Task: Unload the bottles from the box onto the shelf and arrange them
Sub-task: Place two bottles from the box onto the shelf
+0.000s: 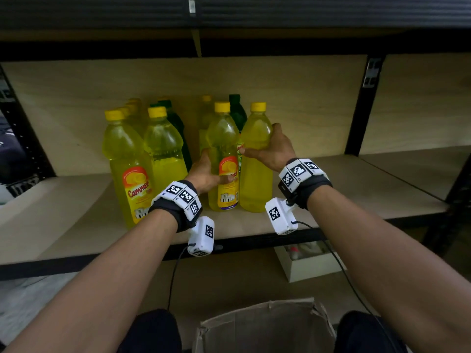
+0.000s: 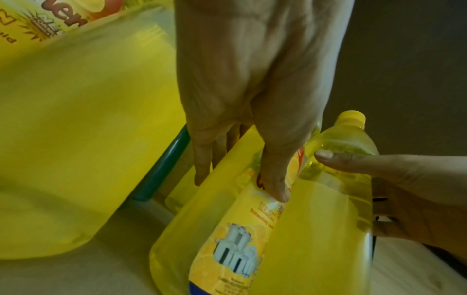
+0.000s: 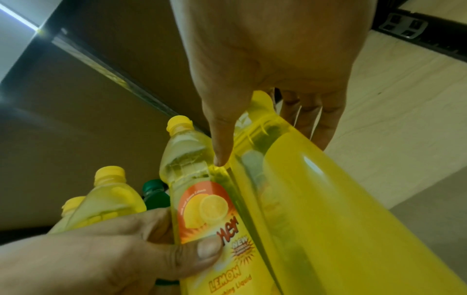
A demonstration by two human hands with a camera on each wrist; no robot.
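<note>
Several yellow lemon-liquid bottles and a few green ones stand on the wooden shelf (image 1: 331, 200). My left hand (image 1: 206, 171) grips a labelled yellow bottle (image 1: 224, 149), thumb across its label, fingers behind it; the same bottle (image 2: 227, 249) shows in the left wrist view, the hand (image 2: 242, 99) round it. My right hand (image 1: 270, 149) grips the plain-sided yellow bottle (image 1: 254, 174) beside it, thumb in front, fingers round the far side; the bottle (image 3: 328, 209) fills the right wrist view below the hand (image 3: 272, 69). Both bottles stand upright, side by side. The cardboard box (image 1: 265, 327) sits open below.
Two more yellow bottles (image 1: 132, 161) stand at the front left of the group, green bottles (image 1: 237, 110) behind. A black shelf post (image 1: 362, 105) rises at the right. A white box (image 1: 308, 263) lies on the lower level under the shelf.
</note>
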